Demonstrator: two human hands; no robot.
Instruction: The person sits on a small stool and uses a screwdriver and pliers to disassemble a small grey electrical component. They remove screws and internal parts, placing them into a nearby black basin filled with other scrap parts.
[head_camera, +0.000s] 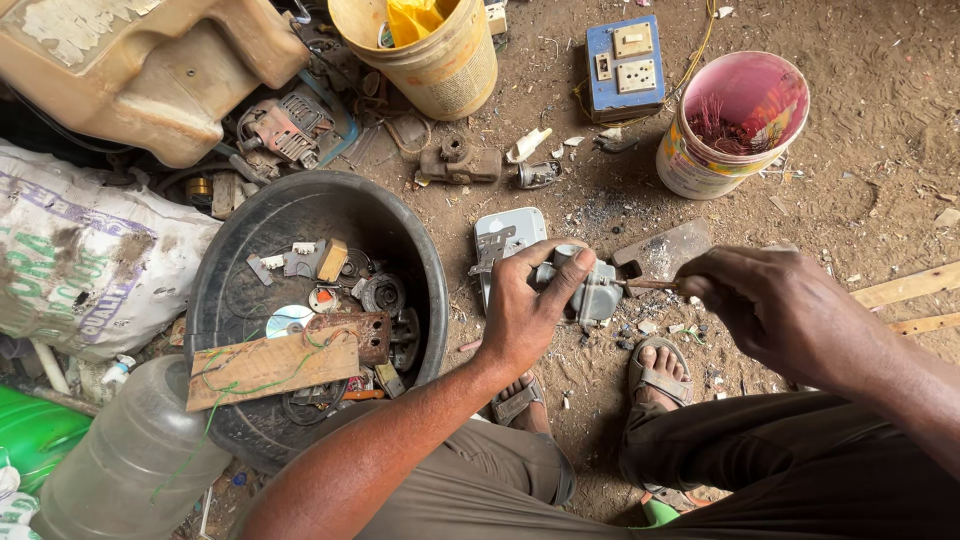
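The ground is bare brown dirt (860, 150), covered with small scraps and metal dust. In the middle, the left hand (525, 300) holds a small grey metal part (592, 290) just above the ground; the fingers are closed around it, with the thumb on its top. The right hand (775, 305) is closed on a thin tool with a wooden handle (648, 284), and the tip of the tool touches the grey part. Behind the part a flat grey plate (505, 238) lies on the dirt. To the left stands a big black basin (415, 250) with scrap pieces and a wooden board with green wire (272, 366) across it. Further away are a pink bucket (700, 165), a yellow bucket (450, 65) and a blue socket box (626, 66). Two feet in sandals (655, 375) are under the hands.
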